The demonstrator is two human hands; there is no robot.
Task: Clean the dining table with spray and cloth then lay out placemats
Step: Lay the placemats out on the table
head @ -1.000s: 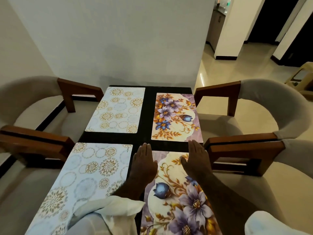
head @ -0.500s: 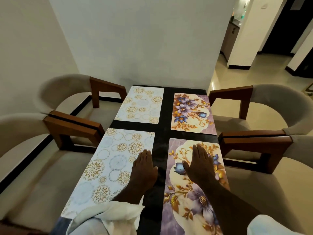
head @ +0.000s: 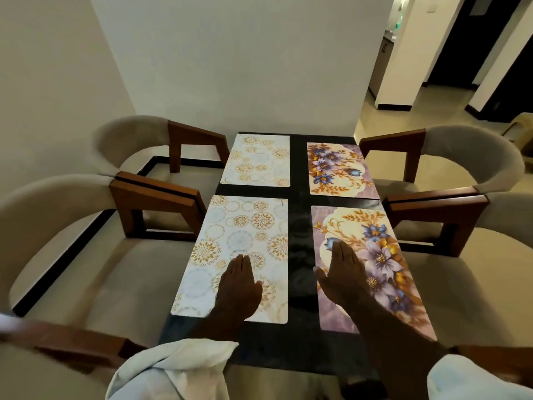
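Several placemats lie on the black dining table (head: 298, 226). Two pale mats with gold circles are on the left: a near one (head: 239, 241) and a far one (head: 258, 160). Two purple floral mats are on the right: a near one (head: 372, 255) and a far one (head: 337, 168). My left hand (head: 238, 287) rests flat, fingers straight, on the near pale mat. My right hand (head: 344, 272) lies flat on the near floral mat. A white cloth (head: 173, 368) hangs over my left forearm at the bottom.
Curved beige chairs with wooden arms flank the table: two on the left (head: 161, 203) and two on the right (head: 435, 209). A white wall stands behind the table's far end. A tiled hallway (head: 432, 111) opens at the back right.
The view has pulled back from the table. My left hand moved left from the dark gap onto the near pale mat; my right hand slid back along the near floral mat.
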